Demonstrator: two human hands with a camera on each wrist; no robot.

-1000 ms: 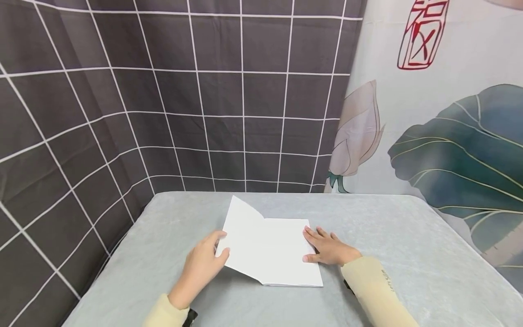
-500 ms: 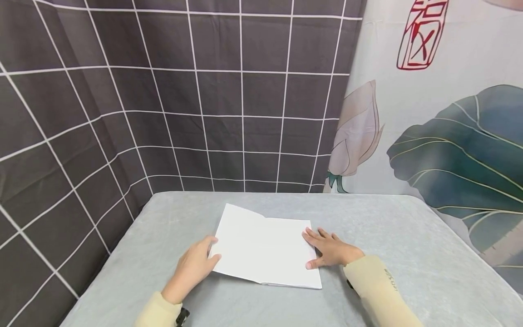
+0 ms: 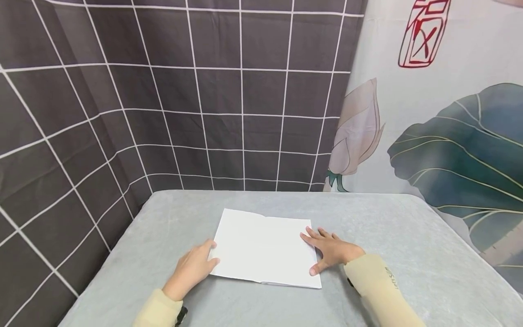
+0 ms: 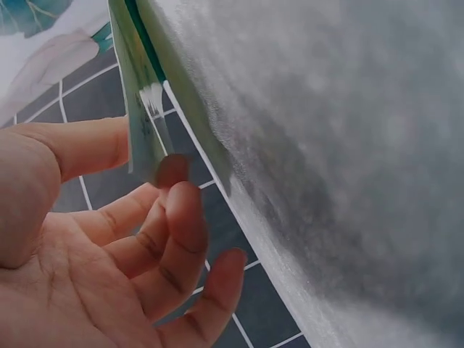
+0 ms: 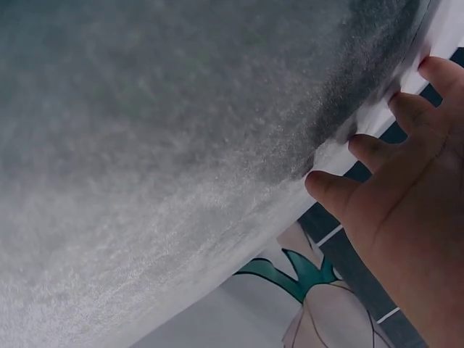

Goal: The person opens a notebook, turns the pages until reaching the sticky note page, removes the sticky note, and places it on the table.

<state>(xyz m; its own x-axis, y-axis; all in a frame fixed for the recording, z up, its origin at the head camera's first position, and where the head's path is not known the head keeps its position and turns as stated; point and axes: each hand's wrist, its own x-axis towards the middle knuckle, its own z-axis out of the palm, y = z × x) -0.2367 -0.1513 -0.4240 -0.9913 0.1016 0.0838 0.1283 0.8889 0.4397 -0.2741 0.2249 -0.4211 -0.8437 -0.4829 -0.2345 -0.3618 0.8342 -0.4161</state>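
1. I am watching the book [image 3: 267,250] from afar; it is lying open on the grey table [image 3: 408,254], blank white pages facing up, between both hands.
2. The left hand [image 3: 191,268] is pinching the book's outer left edge; I am guessing the edge grip is giving leverage over that half.
3. That left half is tilting slightly clear of the cloth, and the left wrist view is showing its printed green cover [image 4: 141,109] underneath.
4. The right hand [image 3: 333,252] is lying open, fingers spreading over the right edge without gripping, probably weighing the book down.
5. Together, I am judging, the hands are countering the spine's pull to close.
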